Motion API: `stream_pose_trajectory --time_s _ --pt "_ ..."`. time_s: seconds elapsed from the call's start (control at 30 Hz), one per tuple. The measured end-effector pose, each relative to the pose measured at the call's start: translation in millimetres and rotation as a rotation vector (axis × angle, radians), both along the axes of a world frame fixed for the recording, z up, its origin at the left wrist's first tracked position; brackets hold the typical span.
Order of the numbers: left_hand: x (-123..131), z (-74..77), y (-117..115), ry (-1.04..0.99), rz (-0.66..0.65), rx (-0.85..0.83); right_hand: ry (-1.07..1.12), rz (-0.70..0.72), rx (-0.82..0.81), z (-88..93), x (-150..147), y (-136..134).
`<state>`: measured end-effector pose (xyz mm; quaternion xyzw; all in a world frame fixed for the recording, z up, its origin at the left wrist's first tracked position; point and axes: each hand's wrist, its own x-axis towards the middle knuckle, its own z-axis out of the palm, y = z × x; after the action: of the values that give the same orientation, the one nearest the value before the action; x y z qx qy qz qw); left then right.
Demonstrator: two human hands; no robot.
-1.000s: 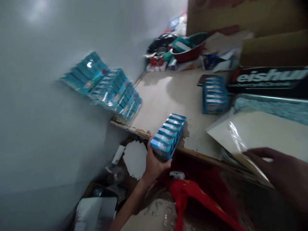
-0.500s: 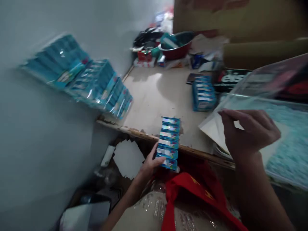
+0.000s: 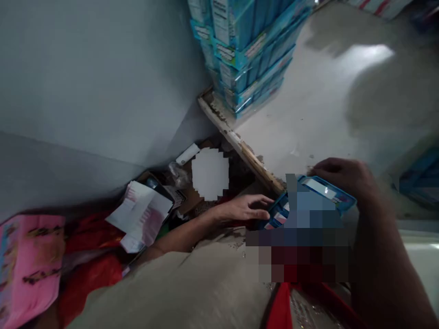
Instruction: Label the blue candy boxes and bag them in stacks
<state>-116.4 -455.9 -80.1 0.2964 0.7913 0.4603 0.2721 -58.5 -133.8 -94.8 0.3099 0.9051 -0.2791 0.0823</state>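
Observation:
A row of small blue boxes [image 3: 327,188] with white labels is in front of my body, its middle covered by a pixelated patch. At the row's left end is my left hand [image 3: 245,208], thumb and fingers closing on the edge of the boxes. My right hand [image 3: 346,176] is at the far right side of the row, with its fingers bent against the top edge. The box hides part of that hand's grip. A tall stack of plastic-wrapped blue packs [image 3: 250,55] stands at the table corner beyond my hands.
The worn edge of the white table [image 3: 254,157] runs in front of me, beside a grey wall [image 3: 103,82]. Below on the left are papers [image 3: 144,212], a white box [image 3: 187,154], red plastic and a pink bag [image 3: 34,265]. Another blue pack [image 3: 420,176] is at the right.
The view has swung left and down, bringing the wrapped stack closer. My right hand has come from beside the clear plastic bag to the row of boxes. My left hand stays at the row.

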Motion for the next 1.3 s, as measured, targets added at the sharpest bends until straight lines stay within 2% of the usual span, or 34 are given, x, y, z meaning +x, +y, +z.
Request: stream_pose_trajectory --time_s 0.1,0.2,0.27,0.33,0.43,0.53,0.7,0.77,0.83,0.97,1.03,1.17,1.23,1.3 --pt "-48.5 9.4 37.0 0.309 -0.154 -0.045 0.129 0.064 0.043 -2.6 7.5 -2.8" --pt "-85.9 13.7 99.7 0.518 -0.349 0.001 0.149 0.116 0.033 -1.1 3.7 0.5" --pt "-99.8 14.3 141.8 0.696 -0.521 0.01 0.161 0.136 0.045 1.2 -1.4 3.1" --pt "-106.0 13.0 173.4 0.864 -0.691 -0.037 0.16 0.14 0.064 5.6 -5.5 2.8" --pt "-106.0 7.4 193.1 0.992 -0.833 -0.186 0.097 0.144 0.103 17.0 -3.3 -1.1" --pt "-100.1 -0.2 184.0 1.044 -0.831 -0.251 -0.015 0.158 0.183 28.8 16.4 -5.1" --pt "-90.6 -3.9 150.9 1.035 -0.755 -0.156 -0.121 0.079 0.225 30.6 63.8 -19.1" --pt "-87.2 3.4 143.3 1.0 -0.68 -0.148 -0.077 0.011 0.207 29.4 72.3 -25.4" --pt "-82.6 16.9 138.2 0.974 -0.581 -0.142 0.009 -0.077 0.192 32.6 73.8 -30.6" --pt "-65.3 48.0 123.6 0.959 -0.356 -0.069 0.246 -0.215 0.224 51.1 71.0 -48.6" --pt "-52.3 54.9 114.2 0.926 -0.229 -0.03 0.356 -0.276 0.245 58.6 71.0 -65.0" --pt "-26.9 45.4 103.8 0.823 0.014 0.07 0.588 -0.476 0.206 58.2 72.4 -95.9" --pt "-19.6 37.9 104.4 0.862 0.066 0.13 0.645 -0.547 0.16 55.6 73.0 -101.0" --pt "-16.8 34.3 107.0 0.918 0.063 0.17 0.622 -0.536 0.147 56.8 73.5 -97.8"
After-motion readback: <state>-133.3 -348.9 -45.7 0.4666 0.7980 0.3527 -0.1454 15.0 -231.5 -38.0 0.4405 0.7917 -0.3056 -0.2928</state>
